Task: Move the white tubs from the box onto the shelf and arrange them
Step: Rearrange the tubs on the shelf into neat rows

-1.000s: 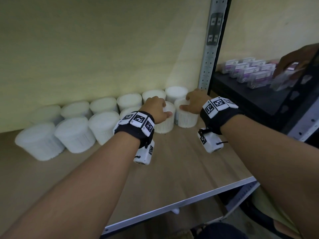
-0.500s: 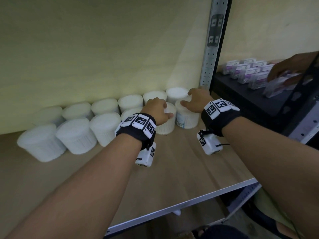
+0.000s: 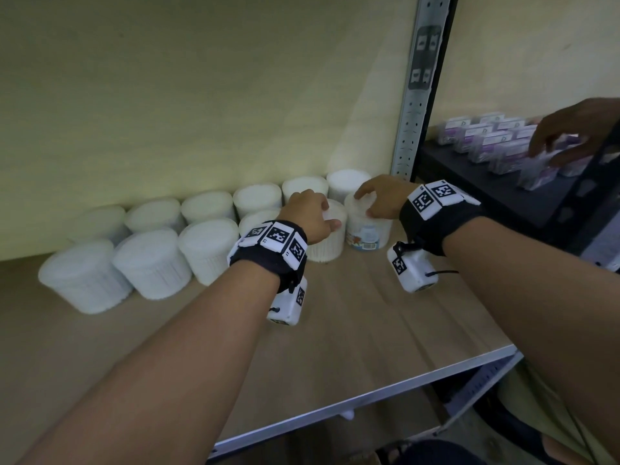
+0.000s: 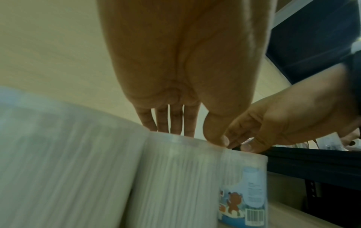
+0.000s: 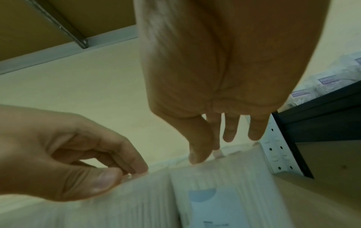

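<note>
Two rows of white ribbed tubs point(image 3: 151, 263) stand on the wooden shelf point(image 3: 369, 330) against the back wall. My left hand point(image 3: 322, 216) grips the top of one front-row tub point(image 3: 327, 245); its fingers point(image 4: 171, 120) curl over the lid and the thumb is at the near rim. My right hand point(image 3: 364, 204) holds the lid rim of the neighbouring tub point(image 3: 367, 233), last on the right, whose blue picture label point(image 4: 242, 200) faces front. The two held tubs touch side by side. No box is in view.
A perforated metal upright point(image 3: 416, 95) bounds the shelf on the right. Beyond it, a black shelf point(image 3: 503, 196) carries purple-and-white packets point(image 3: 486, 135), where another person's hand point(image 3: 577, 129) is working. The shelf's metal front edge point(image 3: 369, 394) runs below my arms.
The right-hand tub has been turned so that its blue label now faces front. My left hand has stayed on its tub. The other person's hand has shifted over the packets.
</note>
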Tool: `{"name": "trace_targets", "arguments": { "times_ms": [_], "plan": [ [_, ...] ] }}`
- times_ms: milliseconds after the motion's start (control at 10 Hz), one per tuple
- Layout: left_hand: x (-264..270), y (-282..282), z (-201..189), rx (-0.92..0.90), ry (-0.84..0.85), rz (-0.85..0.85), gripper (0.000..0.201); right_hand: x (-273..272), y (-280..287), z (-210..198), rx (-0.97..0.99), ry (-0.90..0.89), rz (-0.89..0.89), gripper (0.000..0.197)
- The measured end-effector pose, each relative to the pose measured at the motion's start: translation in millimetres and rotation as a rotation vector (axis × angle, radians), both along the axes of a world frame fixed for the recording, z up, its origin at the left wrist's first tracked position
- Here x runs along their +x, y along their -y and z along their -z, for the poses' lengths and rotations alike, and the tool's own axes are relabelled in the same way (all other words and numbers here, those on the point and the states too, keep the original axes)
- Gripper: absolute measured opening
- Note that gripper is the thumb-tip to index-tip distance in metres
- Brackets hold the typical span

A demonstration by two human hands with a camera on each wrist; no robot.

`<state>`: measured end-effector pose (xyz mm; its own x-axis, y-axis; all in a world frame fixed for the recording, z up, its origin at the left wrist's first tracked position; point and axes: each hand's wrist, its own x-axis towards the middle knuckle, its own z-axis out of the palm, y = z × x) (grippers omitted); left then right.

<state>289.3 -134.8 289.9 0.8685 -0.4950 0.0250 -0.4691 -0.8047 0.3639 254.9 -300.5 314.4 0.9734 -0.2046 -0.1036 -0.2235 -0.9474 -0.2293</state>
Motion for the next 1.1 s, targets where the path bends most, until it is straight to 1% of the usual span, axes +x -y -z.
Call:
{"name": "trace_targets", "arguments": {
  "times_ms": [100, 200, 300, 400, 600, 700, 800, 900, 1000, 1100],
  "plan": [
    [0, -1, 0, -0.003, 0.002, -0.001, 0.054, -1, -2, -5, 0.016, 0.046, 0.005, 0.041],
    [0, 0, 0, 0.001, 0.003, 0.001, 0.054, -3, -3, -4, -0.069, 0.080, 0.049, 0.046],
    [0, 0, 1, 0.002, 0.003, 0.000, 0.053, -3, -5, 2, -0.132, 0.026, 0.062, 0.057],
    [0, 0, 1, -0.001, 0.003, 0.000, 0.053, -3, -7, 0, -0.146, 0.024, 0.052, 0.058],
    [0, 0, 1, -0.003, 0.000, -0.004, 0.053, -7, -2, -8, -0.079, -0.027, -0.017, 0.047],
    [-1, 0, 1, -0.003, 0.003, -0.003, 0.053, -9, 0, -12, -0.067, -0.072, -0.061, 0.048],
    [-1, 0, 1, -0.001, 0.010, -0.001, 0.053, -8, 3, -12, -0.010, -0.069, -0.088, 0.048],
    [-1, 0, 1, -0.009, 0.004, 0.000, 0.052, -7, 2, -10, 0.041, -0.004, -0.050, 0.043],
    [-1, 0, 1, -0.018, -0.002, -0.001, 0.052, -5, -1, -4, -0.070, 0.052, 0.028, 0.044],
    [-2, 0, 1, -0.031, -0.004, -0.002, 0.051, -2, -3, 5, -0.129, 0.016, 0.083, 0.064]
  ]
}}
